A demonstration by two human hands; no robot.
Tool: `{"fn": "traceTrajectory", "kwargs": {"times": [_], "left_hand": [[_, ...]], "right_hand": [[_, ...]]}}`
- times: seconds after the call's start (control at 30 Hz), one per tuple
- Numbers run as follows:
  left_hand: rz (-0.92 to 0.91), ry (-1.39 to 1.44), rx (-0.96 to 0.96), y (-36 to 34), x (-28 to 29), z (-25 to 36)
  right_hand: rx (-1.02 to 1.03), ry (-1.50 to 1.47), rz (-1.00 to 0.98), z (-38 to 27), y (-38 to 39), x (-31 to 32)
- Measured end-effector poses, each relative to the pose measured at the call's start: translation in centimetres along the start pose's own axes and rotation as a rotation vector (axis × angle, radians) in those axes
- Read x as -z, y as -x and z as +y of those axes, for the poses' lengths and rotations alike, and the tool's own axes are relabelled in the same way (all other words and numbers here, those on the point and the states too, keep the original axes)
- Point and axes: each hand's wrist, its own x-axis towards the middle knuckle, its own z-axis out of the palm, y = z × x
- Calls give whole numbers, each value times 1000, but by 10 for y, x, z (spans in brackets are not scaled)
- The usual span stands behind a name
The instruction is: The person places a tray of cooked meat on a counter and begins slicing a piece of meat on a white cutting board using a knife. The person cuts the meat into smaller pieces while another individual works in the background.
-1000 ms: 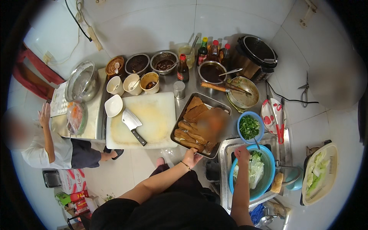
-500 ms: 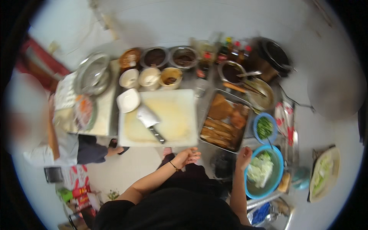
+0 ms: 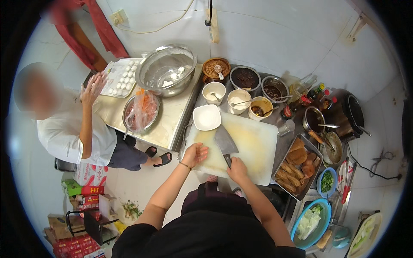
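Observation:
A white cutting board [image 3: 258, 159] with yellowish stains lies in front of me. On it is a cleaver [image 3: 224, 141], its broad blade pointing away from me and its black handle towards me. My right hand [image 3: 237, 170] closes its fingers on the end of that handle. Over the board's near left corner my left hand [image 3: 195, 155] is open, palm up, fingers loosely bent, nothing in it. A square white bowl [image 3: 207, 118] rests on the far left corner of the board, close to the blade's tip.
Behind the board stand seasoning tubs [image 3: 239, 102] and pots. At right are a tray of browned food [image 3: 297, 165], a blue basin of lettuce [image 3: 310, 223] and chopped greens [image 3: 327, 181]. A co-worker [image 3: 81, 129] stands left, beside a table with a large steel bowl [image 3: 165, 71].
My view has swung left, bringing the co-worker and side table further in. My right hand has come from beside the blue basin to the cleaver handle; my left hand is now over the board.

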Motion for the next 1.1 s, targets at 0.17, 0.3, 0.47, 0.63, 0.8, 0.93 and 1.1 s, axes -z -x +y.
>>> {"fn": "traceTrajectory", "kwargs": {"times": [0.17, 0.3, 0.47, 0.63, 0.8, 0.93, 1.1], "left_hand": [[-42, 42, 88, -54, -8, 26], [54, 85, 72, -91, -18, 28], [275, 275, -185, -84, -20, 26], [107, 137, -259, -57, -29, -20], [47, 258, -56, -16, -73, -70], [89, 164, 64, 22, -110, -85], [87, 180, -63, 31, -117, -89]], "right_hand": [[-252, -118, 88, -4, 23, 27], [-242, -252, 250, 9, 68, 54], [-331, -423, 305, 16, 117, 77], [-316, -521, 376, 57, 160, 69], [-429, -611, 358, 36, 179, 146], [-507, -579, 484, 67, 199, 158], [-716, -502, 577, 104, 230, 177]]}}
